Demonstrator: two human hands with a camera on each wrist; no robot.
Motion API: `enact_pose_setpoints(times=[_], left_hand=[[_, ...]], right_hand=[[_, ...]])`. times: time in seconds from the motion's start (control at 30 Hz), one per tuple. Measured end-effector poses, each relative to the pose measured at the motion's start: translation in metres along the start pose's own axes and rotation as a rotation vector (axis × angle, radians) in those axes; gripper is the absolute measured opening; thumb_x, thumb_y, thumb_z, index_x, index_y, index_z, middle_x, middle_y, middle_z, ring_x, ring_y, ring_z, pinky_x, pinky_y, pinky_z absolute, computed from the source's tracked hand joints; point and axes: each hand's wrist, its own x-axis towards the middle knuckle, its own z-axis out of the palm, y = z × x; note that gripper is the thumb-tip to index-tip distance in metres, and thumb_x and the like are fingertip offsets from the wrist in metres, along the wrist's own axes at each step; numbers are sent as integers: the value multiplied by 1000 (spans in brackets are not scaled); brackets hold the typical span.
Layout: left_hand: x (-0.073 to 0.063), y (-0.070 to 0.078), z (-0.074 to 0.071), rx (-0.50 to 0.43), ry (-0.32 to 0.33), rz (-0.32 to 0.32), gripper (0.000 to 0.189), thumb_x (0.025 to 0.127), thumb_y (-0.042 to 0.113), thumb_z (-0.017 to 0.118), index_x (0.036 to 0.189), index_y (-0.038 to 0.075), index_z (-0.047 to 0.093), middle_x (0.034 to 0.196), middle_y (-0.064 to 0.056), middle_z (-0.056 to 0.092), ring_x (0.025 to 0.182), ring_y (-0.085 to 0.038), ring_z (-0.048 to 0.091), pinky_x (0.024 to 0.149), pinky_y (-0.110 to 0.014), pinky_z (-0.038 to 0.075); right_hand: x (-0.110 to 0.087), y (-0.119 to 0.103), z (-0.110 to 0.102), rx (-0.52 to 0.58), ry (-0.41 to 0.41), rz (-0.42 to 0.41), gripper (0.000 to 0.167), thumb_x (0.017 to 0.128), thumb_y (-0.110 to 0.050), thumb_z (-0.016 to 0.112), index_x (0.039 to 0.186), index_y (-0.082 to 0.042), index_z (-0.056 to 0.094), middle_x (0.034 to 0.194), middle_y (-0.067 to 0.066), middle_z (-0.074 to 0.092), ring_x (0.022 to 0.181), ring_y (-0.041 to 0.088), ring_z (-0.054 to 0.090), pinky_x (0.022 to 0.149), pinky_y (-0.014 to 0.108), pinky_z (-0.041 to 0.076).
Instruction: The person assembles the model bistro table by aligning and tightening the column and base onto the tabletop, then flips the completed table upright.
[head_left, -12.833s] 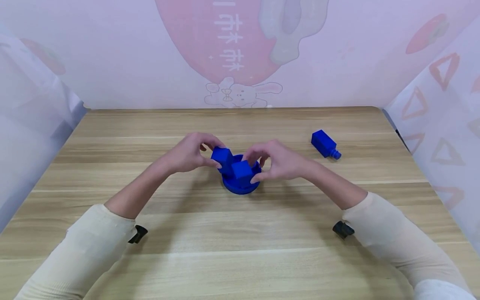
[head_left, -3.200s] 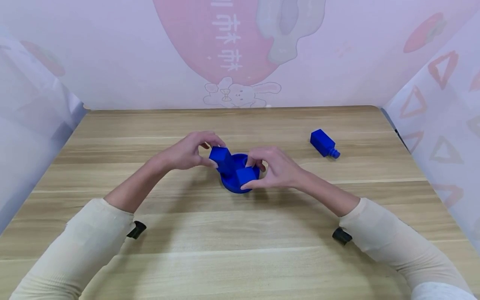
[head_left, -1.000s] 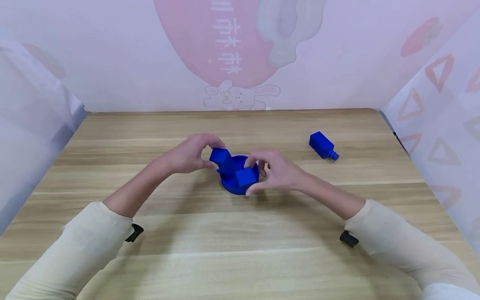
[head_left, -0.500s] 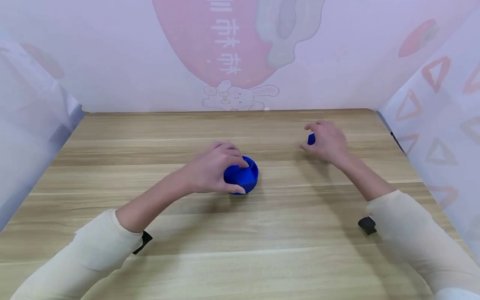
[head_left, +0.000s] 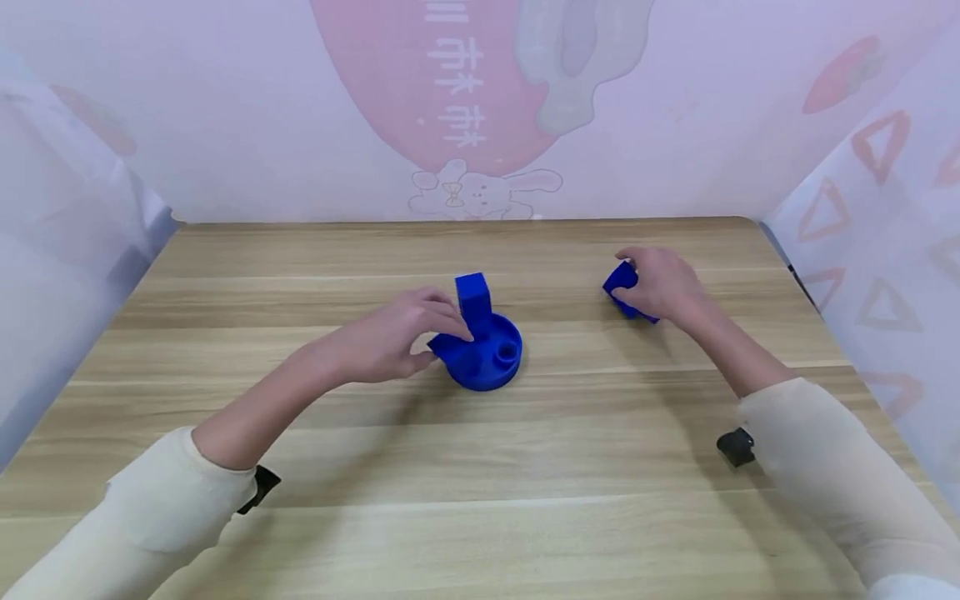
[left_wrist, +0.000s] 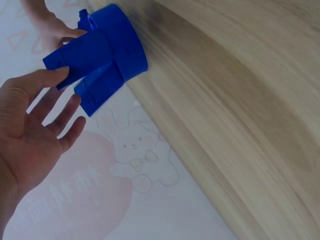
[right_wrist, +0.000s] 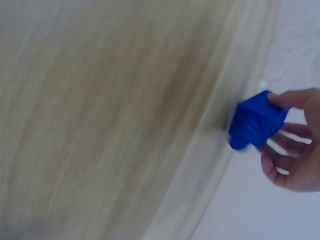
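Observation:
A round blue base (head_left: 487,386) rests on the table with two blue square blocks standing in it. One is the rear block (head_left: 473,292), the other the left block (head_left: 444,343); a round socket (head_left: 507,352) shows at the base's right. My left hand (head_left: 393,337) holds the left block between thumb and fingers, partly covering it. In the left wrist view the thumb lies on that block's (left_wrist: 82,57) face, other fingers spread beside it. Farther right, my right hand (head_left: 660,283) grips a third blue block (head_left: 621,279), whose stepped round peg (right_wrist: 242,136) shows in the right wrist view.
The wooden table (head_left: 480,500) reaches back to a printed wall panel (head_left: 262,125). White side panels stand left and right. A black wrist device (head_left: 735,447) sits under the right sleeve, another (head_left: 258,489) under the left.
My right hand has left the base for the third block and now grips it. My left hand moved over the base and back left. The blocks now stand at the base's left and rear.

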Motion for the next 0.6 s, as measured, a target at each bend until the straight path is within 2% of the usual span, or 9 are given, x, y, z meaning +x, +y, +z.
enact_pose_setpoints(times=[0.07,0.13,0.23,0.3,0.4,0.47,0.6], left_hand=[[-5,-2,0,-33,11,-56,36,82,-6,80,117,-1,74,121,-14,72,120,-36,61,105,-52,48],[-9,-2,1,-81,32,-143,40,82,3,85,119,-2,72,120,-14,71,116,-35,63,102,-52,50],[-12,-1,6,-172,90,-272,48,80,20,92,116,-1,70,110,-10,73,105,-29,67,93,-50,54],[-12,0,9,-210,128,-327,45,80,23,91,112,-1,70,101,-8,74,97,-25,68,86,-46,57],[-12,2,13,-218,158,-357,37,82,18,88,107,-2,71,96,-8,74,91,-24,69,80,-41,59],[-11,2,14,-220,162,-358,33,82,13,86,107,-3,71,96,-8,74,91,-24,69,78,-39,60],[-10,4,15,-229,163,-358,33,83,9,85,108,-5,70,97,-10,74,92,-25,69,79,-38,60]], right_hand=[[-6,-11,-1,117,34,-84,55,92,-12,75,140,6,57,131,32,63,112,45,66,90,54,56],[-14,-24,-1,245,63,-178,51,90,-8,77,136,7,61,124,30,67,105,42,70,84,47,59],[-24,-44,-1,433,82,-293,45,88,-5,82,129,6,67,117,26,72,100,38,72,79,38,58],[-31,-56,1,536,70,-337,44,87,-5,83,127,4,69,115,22,74,99,35,72,79,32,57],[-37,-71,5,667,34,-379,43,86,-2,84,125,4,69,114,20,74,96,32,72,79,29,58],[-40,-78,10,711,21,-405,43,84,0,85,124,4,69,113,18,74,93,30,72,80,28,58],[-43,-87,19,726,30,-470,43,80,1,87,120,4,71,110,16,74,89,26,72,79,31,59]])
